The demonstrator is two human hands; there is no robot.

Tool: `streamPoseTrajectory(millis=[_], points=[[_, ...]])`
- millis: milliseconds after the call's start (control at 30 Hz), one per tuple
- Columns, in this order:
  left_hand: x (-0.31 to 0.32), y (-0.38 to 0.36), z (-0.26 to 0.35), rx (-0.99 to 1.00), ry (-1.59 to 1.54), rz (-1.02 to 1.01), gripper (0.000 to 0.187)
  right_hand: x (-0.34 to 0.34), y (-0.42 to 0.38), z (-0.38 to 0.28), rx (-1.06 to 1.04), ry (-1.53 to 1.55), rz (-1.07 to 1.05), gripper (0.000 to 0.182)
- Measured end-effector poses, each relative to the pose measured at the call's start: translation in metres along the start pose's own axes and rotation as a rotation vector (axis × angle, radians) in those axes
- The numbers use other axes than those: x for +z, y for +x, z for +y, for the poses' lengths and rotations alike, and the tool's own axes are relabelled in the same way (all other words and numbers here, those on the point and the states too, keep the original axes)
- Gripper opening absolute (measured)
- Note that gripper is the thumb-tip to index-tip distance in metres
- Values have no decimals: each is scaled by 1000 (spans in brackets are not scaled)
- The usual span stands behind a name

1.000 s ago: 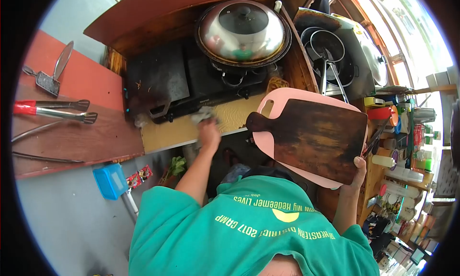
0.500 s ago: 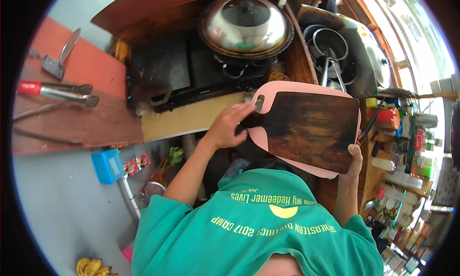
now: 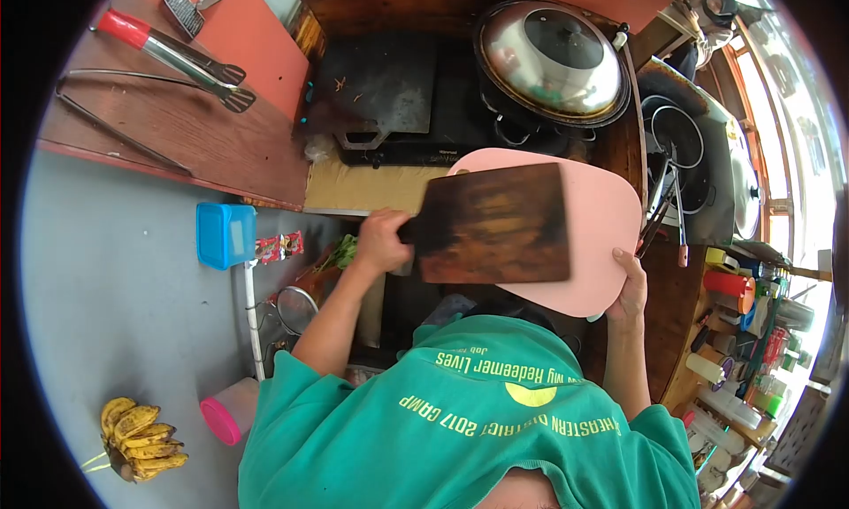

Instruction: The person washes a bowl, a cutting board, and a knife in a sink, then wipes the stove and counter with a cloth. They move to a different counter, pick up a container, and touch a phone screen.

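Note:
My left hand point(image 3: 385, 241) is wrapped round the handle of a dark, scorched-looking wooden cutting board point(image 3: 495, 224). That board is slightly blurred and overlaps the left part of a pink cutting board point(image 3: 604, 230). On the pink board's lower right edge, my right hand point(image 3: 630, 283) keeps its grip, the thumb lying on top. Part of the pink board's left side is hidden behind the wooden one. Both boards are held in front of my chest, near the stove.
Beyond the boards are a lidded wok point(image 3: 557, 62) and a flat black griddle point(image 3: 376, 84). Tongs point(image 3: 172, 58) lie on the left wooden ledge. Pans point(image 3: 676, 146) stand at right, near a crowded shelf point(image 3: 752, 332). Bananas point(image 3: 141, 438) are at lower left.
My left hand has closed round the wooden board's handle, and that board has slid left across the pink one. The scene has shifted right in view.

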State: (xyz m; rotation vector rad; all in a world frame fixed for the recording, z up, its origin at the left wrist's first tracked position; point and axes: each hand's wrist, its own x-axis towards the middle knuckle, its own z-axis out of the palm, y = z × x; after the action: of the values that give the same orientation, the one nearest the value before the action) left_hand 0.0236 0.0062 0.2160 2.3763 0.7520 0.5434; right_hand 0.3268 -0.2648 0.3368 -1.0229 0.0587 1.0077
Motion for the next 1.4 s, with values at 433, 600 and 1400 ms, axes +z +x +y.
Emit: streamPoseTrajectory(millis=[433,600,1400], points=[[-49,-43,-227,-77,403,-136,30,11,-24,-7,-204,-323,160,28],[-40,-36,-270,-143,340,-158,38,24,-35,-5,-205,-244,195,25],[-66,94,26,181,-355,64,69,16,15,3,-153,-357,-197,65]])
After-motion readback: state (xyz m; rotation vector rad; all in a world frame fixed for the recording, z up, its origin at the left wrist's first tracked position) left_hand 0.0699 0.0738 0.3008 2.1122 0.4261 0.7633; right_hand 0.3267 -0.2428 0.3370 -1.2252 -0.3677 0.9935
